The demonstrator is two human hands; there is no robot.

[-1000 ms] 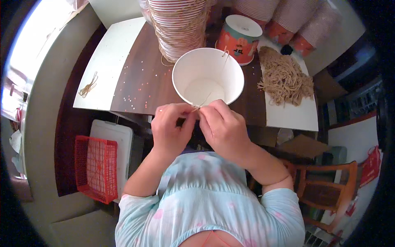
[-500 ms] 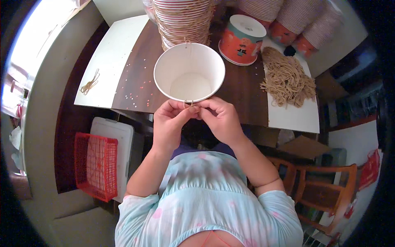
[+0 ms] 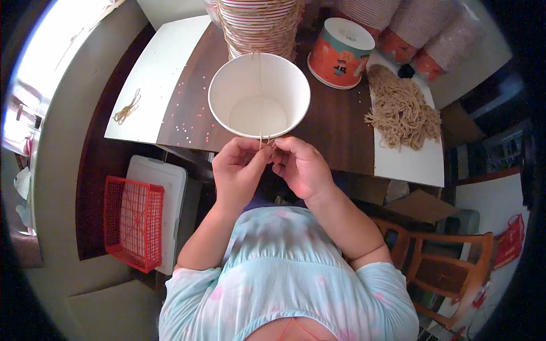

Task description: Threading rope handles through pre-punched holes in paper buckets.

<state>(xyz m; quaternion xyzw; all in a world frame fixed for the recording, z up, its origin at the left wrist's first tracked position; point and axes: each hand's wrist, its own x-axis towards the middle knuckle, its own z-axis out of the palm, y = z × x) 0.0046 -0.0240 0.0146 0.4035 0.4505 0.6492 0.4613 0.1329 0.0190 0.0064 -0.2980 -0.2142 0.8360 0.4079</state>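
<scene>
A white paper bucket (image 3: 259,85) faces me with its open mouth, tilted toward me at the table's near edge. Thin brown twine (image 3: 261,71) comes through its far rim and hangs down inside. More twine passes through the near rim, where both my hands meet. My left hand (image 3: 242,165) is closed, with thumb and forefinger pinching the twine just below the rim. Beside it, my right hand (image 3: 298,165) is closed on the twine too, its fingertips curled together. The twine's end is mostly hidden by my fingers.
Behind the bucket stands a tall stack of twine-wrapped buckets (image 3: 259,28). An upturned orange and green bucket (image 3: 340,57) sits right of it, near a heap of twine (image 3: 401,108). A small twine bundle (image 3: 127,108) lies at left. Below are a red basket (image 3: 133,221) and a wooden chair (image 3: 449,264).
My right hand has turned and its fingers have shifted at the twine. The twine inside the bucket now hangs in a longer line. The bucket sits slightly higher in view.
</scene>
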